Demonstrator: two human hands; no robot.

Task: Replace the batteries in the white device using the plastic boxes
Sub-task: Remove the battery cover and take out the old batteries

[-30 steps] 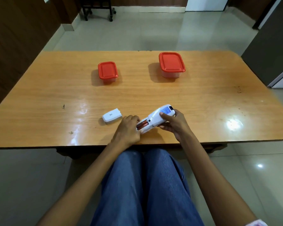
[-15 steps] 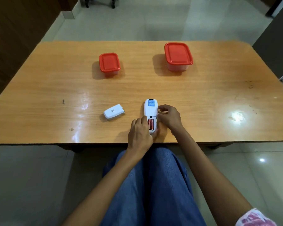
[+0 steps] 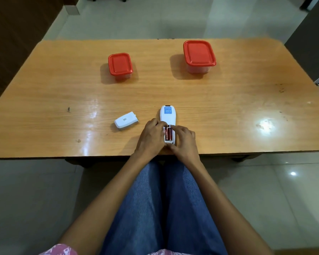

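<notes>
The white device (image 3: 168, 116) lies face down near the table's front edge, pointing away from me, a blue label at its far end. Its battery bay is uncovered and shows two red batteries (image 3: 168, 133). My left hand (image 3: 150, 138) presses against the device's left side, fingers at the bay's top edge. My right hand (image 3: 184, 142) holds the right side, its fingertips over the batteries. The white battery cover (image 3: 126, 122) lies loose to the left. Two clear plastic boxes with red lids stand farther back: a small box (image 3: 120, 66) and a bigger box (image 3: 199, 56).
The wooden table (image 3: 228, 100) spans the view, its front edge right behind my hands. My knees in blue jeans are below it. Tiled floor surrounds the table, with a dark wall at left and a dark cabinet at right.
The device was turned from a slanted hold to lie flat and straight on the table. My right hand slid down from the device's middle to the battery bay; my left closed in beside it.
</notes>
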